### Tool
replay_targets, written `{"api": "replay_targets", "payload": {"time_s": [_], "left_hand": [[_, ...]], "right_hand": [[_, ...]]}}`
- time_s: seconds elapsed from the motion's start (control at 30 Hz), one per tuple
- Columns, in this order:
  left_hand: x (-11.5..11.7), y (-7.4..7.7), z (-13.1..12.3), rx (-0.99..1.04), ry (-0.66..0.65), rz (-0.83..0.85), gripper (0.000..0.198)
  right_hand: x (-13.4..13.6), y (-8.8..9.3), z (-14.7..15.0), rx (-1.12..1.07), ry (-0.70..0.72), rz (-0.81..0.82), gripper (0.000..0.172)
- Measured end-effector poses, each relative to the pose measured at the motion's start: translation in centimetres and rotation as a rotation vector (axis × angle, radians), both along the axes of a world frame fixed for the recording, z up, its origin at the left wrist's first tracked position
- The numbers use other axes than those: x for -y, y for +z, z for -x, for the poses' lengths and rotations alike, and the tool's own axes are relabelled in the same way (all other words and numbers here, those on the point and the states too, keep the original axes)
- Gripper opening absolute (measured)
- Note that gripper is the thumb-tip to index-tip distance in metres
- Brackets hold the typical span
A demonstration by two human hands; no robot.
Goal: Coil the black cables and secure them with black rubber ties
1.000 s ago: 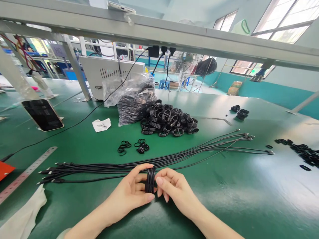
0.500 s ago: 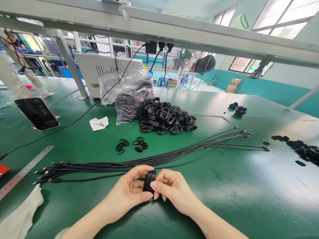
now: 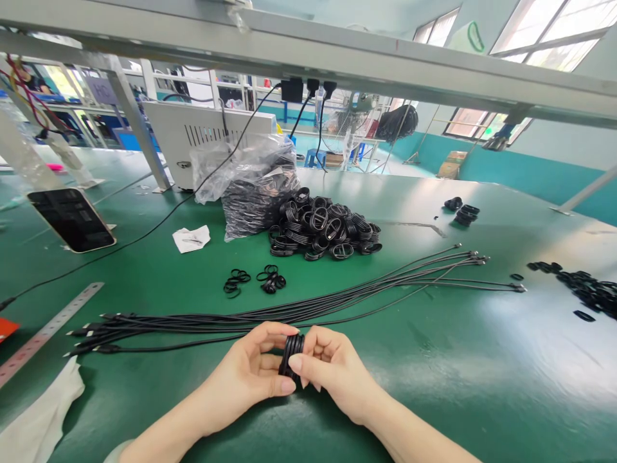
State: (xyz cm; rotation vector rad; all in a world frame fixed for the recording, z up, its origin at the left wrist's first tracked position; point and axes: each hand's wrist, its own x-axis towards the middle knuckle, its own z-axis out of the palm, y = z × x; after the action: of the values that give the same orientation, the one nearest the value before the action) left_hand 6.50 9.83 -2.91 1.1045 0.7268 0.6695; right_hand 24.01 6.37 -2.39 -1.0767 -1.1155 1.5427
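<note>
A coiled black cable [image 3: 292, 355] is held upright between my two hands, just above the green table. My left hand [image 3: 258, 366] grips its left side, fingers at the top and thumb at the bottom. On the coil's right side, my right hand [image 3: 332, 370] pinches it, thumb pressed on the front. The cable's ends are hidden by the fingers. Right behind my hands runs a bundle of long straight black cables [image 3: 308, 312], metal plugs at both ends. Two small clusters of black rings [image 3: 236, 280] lie beyond the bundle.
A heap of coiled cables [image 3: 328, 225] lies at the table's centre beside a clear plastic bag [image 3: 255, 193] of more. A phone [image 3: 72, 220], a steel ruler [image 3: 51, 331] and a white cloth [image 3: 43, 411] are at left. Small black rings [image 3: 590, 292] are piled at right.
The coil and both hands have shifted very slightly. My right thumb has moved a little up and left across the coil's front. Both hands keep their hold.
</note>
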Motion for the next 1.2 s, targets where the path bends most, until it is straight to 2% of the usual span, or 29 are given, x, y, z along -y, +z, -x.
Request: {"api": "replay_targets", "payload": {"time_s": [0.2, 0.4, 0.6, 0.7, 0.8, 1.0, 1.07, 1.13, 1.2], "left_hand": [[0.0, 0.1, -0.1, -0.054, 0.059, -0.004, 0.059], [-0.3, -0.1, 0.1, -0.036, -0.030, 0.020, 0.062], [0.1, 0.2, 0.0, -0.095, 0.018, -0.022, 0.059], [0.4, 0.5, -0.2, -0.091, 0.018, -0.009, 0.064], [0.4, 0.8, -0.4, -0.083, -0.007, -0.007, 0.059], [0.3, 0.4, -0.3, -0.107, -0.012, -0.013, 0.061], [0.3, 0.4, -0.3, -0.100, -0.016, 0.006, 0.063], [0.2, 0.5, -0.2, -0.097, -0.024, 0.038, 0.065], [0.2, 0.6, -0.2, -0.102, -0.032, 0.075, 0.070]], "right_hand": [[-0.2, -0.3, -0.1, 0.072, -0.011, -0.048, 0.038], [0.0, 0.4, -0.2, 0.005, 0.026, 0.002, 0.042], [-0.1, -0.3, 0.3, 0.099, -0.002, -0.034, 0.044], [-0.2, -0.4, 0.3, 0.054, -0.009, -0.023, 0.045], [-0.3, -0.3, 0.0, -0.010, 0.030, 0.006, 0.045], [-0.3, -0.1, -0.1, -0.032, -0.007, 0.026, 0.043], [-0.3, 0.1, -0.2, 0.021, -0.016, -0.034, 0.042], [-0.3, 0.1, -0.7, 0.170, -0.031, -0.144, 0.037], [-0.5, 0.0, -1.3, 0.391, -0.050, -0.284, 0.020]]}}
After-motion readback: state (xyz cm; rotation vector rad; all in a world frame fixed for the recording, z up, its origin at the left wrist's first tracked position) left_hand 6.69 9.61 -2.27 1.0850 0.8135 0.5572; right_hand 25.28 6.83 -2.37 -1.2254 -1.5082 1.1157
